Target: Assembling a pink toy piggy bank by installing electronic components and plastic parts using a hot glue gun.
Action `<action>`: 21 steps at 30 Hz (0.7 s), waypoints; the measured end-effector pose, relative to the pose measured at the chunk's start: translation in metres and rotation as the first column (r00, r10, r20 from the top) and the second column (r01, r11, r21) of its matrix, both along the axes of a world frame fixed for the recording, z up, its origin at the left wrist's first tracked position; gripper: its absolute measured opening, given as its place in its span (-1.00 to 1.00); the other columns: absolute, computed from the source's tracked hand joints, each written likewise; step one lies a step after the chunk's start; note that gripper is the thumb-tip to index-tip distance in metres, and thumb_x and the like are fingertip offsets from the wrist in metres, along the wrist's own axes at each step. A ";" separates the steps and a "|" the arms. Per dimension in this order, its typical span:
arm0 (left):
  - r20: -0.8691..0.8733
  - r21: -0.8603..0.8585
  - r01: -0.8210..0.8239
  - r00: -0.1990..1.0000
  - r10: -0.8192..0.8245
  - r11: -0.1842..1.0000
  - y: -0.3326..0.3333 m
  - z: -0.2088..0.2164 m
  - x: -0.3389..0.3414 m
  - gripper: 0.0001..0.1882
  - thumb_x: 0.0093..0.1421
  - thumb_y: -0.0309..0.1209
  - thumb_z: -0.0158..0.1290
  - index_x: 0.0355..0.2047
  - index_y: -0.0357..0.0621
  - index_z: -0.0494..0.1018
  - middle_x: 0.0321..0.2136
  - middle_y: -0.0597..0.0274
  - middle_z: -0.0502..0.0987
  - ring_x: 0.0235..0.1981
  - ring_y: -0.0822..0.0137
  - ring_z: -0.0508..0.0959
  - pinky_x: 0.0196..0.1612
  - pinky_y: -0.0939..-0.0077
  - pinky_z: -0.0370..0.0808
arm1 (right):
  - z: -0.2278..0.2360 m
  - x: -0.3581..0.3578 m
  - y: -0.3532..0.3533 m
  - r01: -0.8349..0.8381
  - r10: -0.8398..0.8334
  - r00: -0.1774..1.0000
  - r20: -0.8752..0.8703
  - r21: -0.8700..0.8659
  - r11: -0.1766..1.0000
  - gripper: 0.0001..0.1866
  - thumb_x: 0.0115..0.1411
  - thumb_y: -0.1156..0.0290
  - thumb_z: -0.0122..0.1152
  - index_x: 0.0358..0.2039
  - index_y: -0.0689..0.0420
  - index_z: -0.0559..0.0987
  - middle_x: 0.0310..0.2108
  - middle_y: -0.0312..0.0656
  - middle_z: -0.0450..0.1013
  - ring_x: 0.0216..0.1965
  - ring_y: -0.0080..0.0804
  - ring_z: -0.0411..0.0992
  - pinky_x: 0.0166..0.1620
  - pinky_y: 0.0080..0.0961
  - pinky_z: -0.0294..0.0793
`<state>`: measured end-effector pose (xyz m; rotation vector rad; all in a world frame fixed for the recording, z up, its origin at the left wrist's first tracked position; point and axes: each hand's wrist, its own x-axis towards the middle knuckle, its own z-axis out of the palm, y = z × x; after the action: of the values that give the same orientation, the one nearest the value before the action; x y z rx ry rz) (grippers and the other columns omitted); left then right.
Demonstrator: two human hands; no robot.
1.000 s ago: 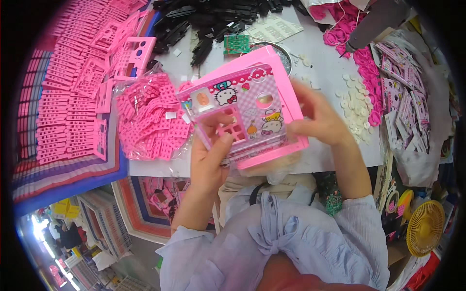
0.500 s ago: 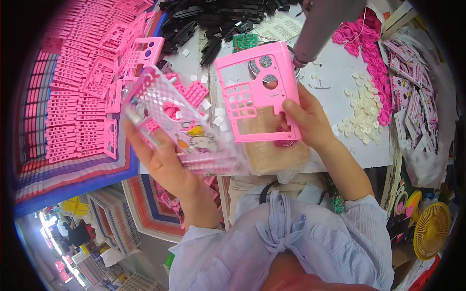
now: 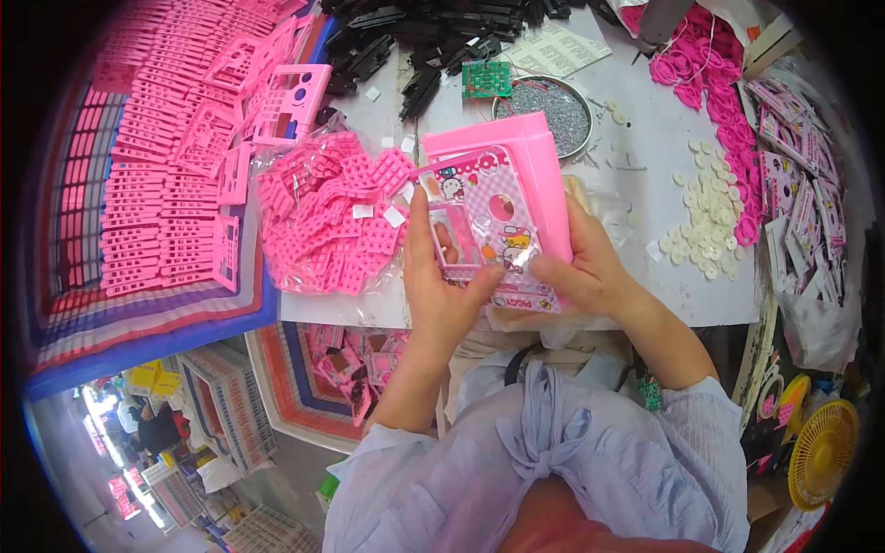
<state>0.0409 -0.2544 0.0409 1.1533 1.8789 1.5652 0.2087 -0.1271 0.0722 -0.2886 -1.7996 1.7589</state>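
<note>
1. Head view, left hand: the left hand [image 3: 442, 300] grips the printed sheet [image 3: 479, 189], its thumb on the front near the lower part and fingers behind, some showing through the cut-out window. Whether these fingers also touch the panel behind, I cannot tell.
2. Head view, right hand: the right hand [image 3: 590, 263] holds the pink panel [image 3: 542, 161] by its right side, thumb in front at the lower right of the sheet, fingers mostly hidden behind.
3. Head view, held things: the sheet, with cartoon figures and cut-out openings, lies over the front of the panel, both held tilted above the near edge of the white table [image 3: 664, 300].
4. Head view, left side: a clear bag of pink keypads [image 3: 332, 217] sits beside a blue-rimmed crate [image 3: 184, 343] stacked with pink frames [image 3: 138, 221].
5. Head view, far side: black parts [image 3: 433, 28], a green circuit board [image 3: 486, 80] and a round metal dish [image 3: 591, 134] of small gray bits.
6. Head view, right side: white discs [image 3: 708, 217], pink cords [image 3: 728, 138], then a plastic bag [image 3: 816, 336] of printed cards [image 3: 816, 203].
</note>
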 end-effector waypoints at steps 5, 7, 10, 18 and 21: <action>0.134 -0.031 0.014 0.991 -0.010 0.999 -0.001 -0.003 0.007 0.23 -0.15 -0.29 0.45 0.44 -0.32 -0.05 -0.07 0.15 0.37 -0.16 0.32 0.43 -0.14 0.47 0.45 | 0.000 0.005 0.014 -0.114 0.108 0.993 0.057 0.134 0.984 -0.16 0.20 0.27 0.37 0.37 0.26 0.17 0.13 -0.07 0.44 0.10 -0.37 0.44 0.13 -0.40 0.43; 0.168 0.019 0.030 0.985 -0.033 0.999 0.004 0.010 0.022 0.22 -0.13 -0.31 0.45 0.44 -0.32 -0.06 0.02 0.07 0.37 -0.06 0.26 0.47 -0.06 0.46 0.47 | -0.001 0.006 0.011 -0.134 0.134 0.991 0.002 0.007 0.991 -0.14 0.17 0.27 0.38 0.37 0.26 0.16 0.13 -0.05 0.44 0.09 -0.36 0.45 0.13 -0.38 0.43; 0.123 -0.004 0.085 0.989 -0.084 0.996 0.000 0.005 0.016 0.20 -0.12 -0.34 0.45 0.43 -0.32 -0.03 0.14 0.00 0.35 0.08 0.20 0.47 0.05 0.43 0.48 | -0.009 0.008 0.005 -0.116 0.110 0.991 -0.072 -0.080 0.990 -0.14 0.17 0.28 0.38 0.37 0.27 0.16 0.12 -0.04 0.44 0.08 -0.35 0.46 0.12 -0.37 0.44; -0.192 -0.201 0.079 0.974 -0.118 0.976 -0.011 0.026 -0.006 0.23 -0.19 -0.22 0.48 0.43 -0.28 0.04 -0.19 0.14 0.41 -0.31 0.31 0.37 -0.23 0.45 0.38 | -0.007 0.010 0.007 -0.102 0.096 0.993 0.074 0.084 0.991 -0.13 0.19 0.23 0.38 0.37 0.27 0.16 0.12 -0.06 0.44 0.08 -0.36 0.44 0.14 -0.36 0.42; -0.203 -0.210 0.075 0.972 -0.119 0.975 -0.014 0.029 -0.008 0.23 -0.18 -0.22 0.48 0.43 -0.29 0.03 -0.17 0.11 0.42 -0.27 0.27 0.40 -0.19 0.41 0.40 | -0.011 -0.001 -0.005 -0.053 0.055 0.998 0.036 -0.047 0.997 -0.13 0.18 0.23 0.40 0.38 0.26 0.15 0.14 -0.07 0.43 0.10 -0.35 0.43 0.15 -0.36 0.41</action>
<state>0.0332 -0.2685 0.0701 1.3443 2.0289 1.2056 0.2081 -0.1320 0.0613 -0.2950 -1.8106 1.8454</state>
